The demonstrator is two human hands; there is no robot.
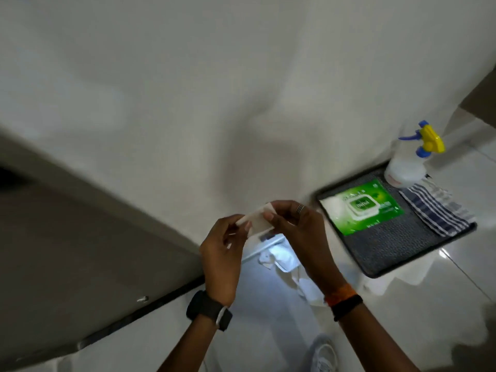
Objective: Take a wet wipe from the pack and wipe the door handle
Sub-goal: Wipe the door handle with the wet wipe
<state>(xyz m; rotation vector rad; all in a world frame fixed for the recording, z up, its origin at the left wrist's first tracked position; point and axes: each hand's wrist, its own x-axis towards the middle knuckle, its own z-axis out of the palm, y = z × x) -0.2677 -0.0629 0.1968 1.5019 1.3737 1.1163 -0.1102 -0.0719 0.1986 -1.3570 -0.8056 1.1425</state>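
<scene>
A folded white wet wipe (257, 219) is pinched between both hands in front of the white wall. My left hand (224, 251) holds its left end and my right hand (295, 229) holds its right end, fingers closed on it. The green wet wipe pack (362, 208) lies flat on a dark tray (397, 253) on the floor to the right, its lid shut. The brown door (67, 237) stands at the left. No door handle is in view.
A white spray bottle (405, 162) with a yellow and blue trigger stands at the tray's far corner. A blue-striped cloth (434, 208) lies on the tray's right side. Crumpled white wipes (284, 264) lie on the glossy tiled floor (456, 277) below my hands.
</scene>
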